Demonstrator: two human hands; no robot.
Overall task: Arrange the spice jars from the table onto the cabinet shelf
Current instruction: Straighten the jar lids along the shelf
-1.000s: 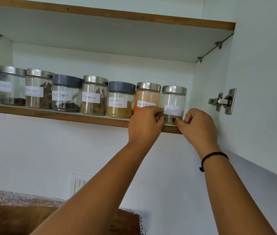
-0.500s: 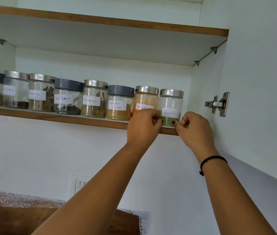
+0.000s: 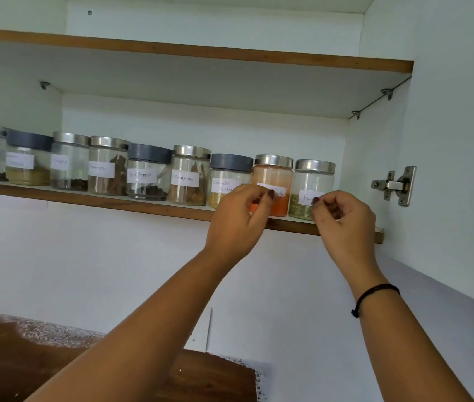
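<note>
Several labelled glass spice jars stand in a row on the cabinet shelf [image 3: 114,202]. At the right end is the fennel jar [image 3: 314,177] with a silver lid. Beside it are an orange powder jar [image 3: 273,175] and the grey-lidded coriander powder jar [image 3: 230,173]; the cinnamon jar [image 3: 190,177] and the black pepper jar [image 3: 147,172] are further left. My left hand [image 3: 237,221] hovers in front of the orange jar, fingers loosely curled, holding nothing. My right hand [image 3: 344,220] is just in front of the fennel jar's lower right, also holding nothing, and covers part of its label.
An upper shelf [image 3: 201,52] lies above the jars. A metal hinge [image 3: 395,185] sits on the cabinet's right wall, close to my right hand. A brown wooden surface [image 3: 27,367] lies below at the bottom left. A black band circles my right wrist [image 3: 374,294].
Both hands have come off the fennel jar and drawn apart; the left hand has shifted left in front of the orange jar. The view has tilted up and right.
</note>
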